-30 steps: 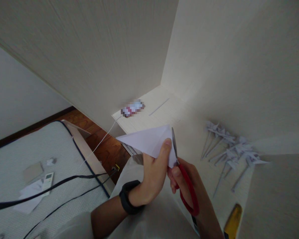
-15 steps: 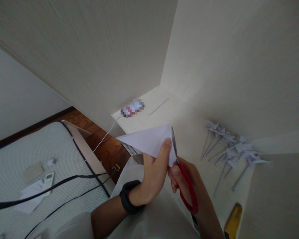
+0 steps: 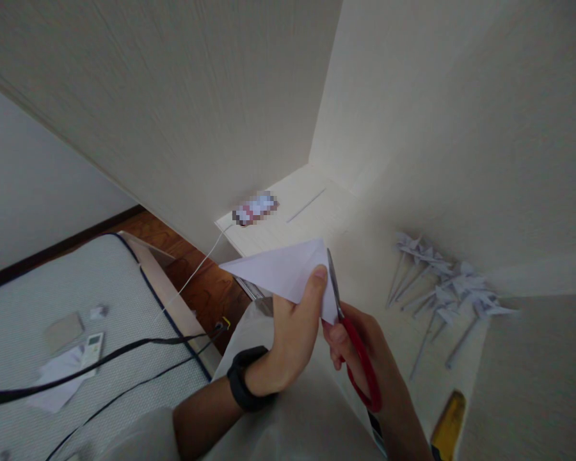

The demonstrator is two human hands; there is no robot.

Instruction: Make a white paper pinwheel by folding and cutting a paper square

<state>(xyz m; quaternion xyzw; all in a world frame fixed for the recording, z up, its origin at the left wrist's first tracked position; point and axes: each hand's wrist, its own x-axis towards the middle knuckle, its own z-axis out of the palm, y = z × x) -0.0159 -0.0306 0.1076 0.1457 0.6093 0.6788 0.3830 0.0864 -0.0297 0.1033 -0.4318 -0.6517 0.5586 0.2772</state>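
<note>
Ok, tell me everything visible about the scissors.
The scissors have red, plastic-looking handles and a grey, metallic-looking blade; the second blade isn't clearly visible, so their opening is unclear. Gripped in the right hand, they point up and slightly left in view, along the folded white paper's right edge.

this looks like a home bedroom, with a mattress (image 3: 110,288), wooden floor (image 3: 216,288) and remote control (image 3: 94,346).

Left hand (image 3: 297,330) grips folded white paper (image 3: 278,267) — thumb on top; right hand (image 3: 373,336) holds red-handled scissors (image 3: 372,379) — blades at the paper's right edge. Paper pinwheels (image 3: 463,285) lie nearby.
</note>
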